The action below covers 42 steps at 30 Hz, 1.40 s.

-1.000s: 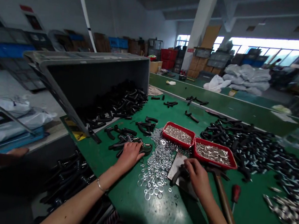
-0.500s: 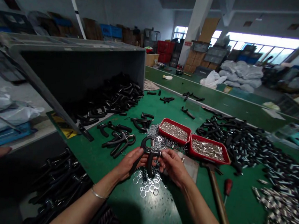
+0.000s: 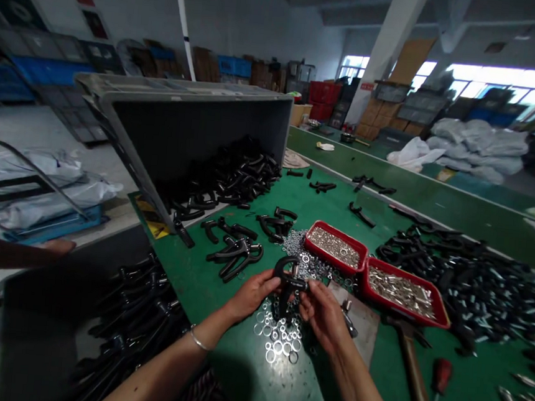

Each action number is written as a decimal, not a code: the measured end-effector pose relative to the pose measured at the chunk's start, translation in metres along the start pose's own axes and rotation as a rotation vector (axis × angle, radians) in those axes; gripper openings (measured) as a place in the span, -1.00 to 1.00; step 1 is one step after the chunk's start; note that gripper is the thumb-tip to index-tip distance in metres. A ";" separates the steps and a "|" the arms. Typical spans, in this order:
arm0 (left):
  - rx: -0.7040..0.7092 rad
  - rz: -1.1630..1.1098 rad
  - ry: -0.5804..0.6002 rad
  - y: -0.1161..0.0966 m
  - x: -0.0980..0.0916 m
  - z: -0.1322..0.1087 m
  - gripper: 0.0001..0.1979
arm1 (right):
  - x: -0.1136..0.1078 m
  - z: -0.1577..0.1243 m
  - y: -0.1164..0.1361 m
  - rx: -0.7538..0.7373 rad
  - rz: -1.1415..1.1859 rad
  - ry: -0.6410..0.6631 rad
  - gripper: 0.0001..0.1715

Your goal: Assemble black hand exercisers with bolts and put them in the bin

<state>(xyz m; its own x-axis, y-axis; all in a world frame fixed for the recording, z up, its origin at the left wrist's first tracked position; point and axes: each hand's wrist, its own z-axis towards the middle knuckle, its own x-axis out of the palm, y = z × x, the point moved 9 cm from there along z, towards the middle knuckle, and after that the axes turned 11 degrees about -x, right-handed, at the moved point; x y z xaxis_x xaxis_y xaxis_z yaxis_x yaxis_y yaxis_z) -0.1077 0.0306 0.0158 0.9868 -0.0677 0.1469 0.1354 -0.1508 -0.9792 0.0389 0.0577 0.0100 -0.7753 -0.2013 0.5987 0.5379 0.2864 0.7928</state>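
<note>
The left hand (image 3: 255,294) is closed around a black handle part (image 3: 291,284), and the right hand (image 3: 325,316) pinches its right end, holding it up left of the metal plate (image 3: 368,331). Loose rings (image 3: 277,337) spread on the plate's left. Just beyond the plate sit a left red tray (image 3: 332,262) and a right red tray (image 3: 444,317); right of it lie a hammer (image 3: 415,376) and, farther, a screwdriver (image 3: 442,375).

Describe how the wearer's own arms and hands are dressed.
The left hand and right hand are both ungloved, and no sleeves show on the forearms. A thin, silvery bangle circles the left wrist; none shows on the right.
</note>
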 end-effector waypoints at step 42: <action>0.036 -0.248 -0.270 0.003 -0.016 -0.015 -0.59 | 0.056 -0.022 0.027 -0.348 -0.869 0.169 -0.50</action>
<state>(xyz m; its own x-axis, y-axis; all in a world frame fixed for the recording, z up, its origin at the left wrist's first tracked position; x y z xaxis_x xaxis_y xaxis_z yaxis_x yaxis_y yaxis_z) -0.1245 0.0169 0.0130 0.9108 0.2299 0.3429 0.3717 -0.0950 -0.9235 0.0173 0.0331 0.0672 -0.9070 -0.3533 -0.2294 -0.1147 -0.3169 0.9415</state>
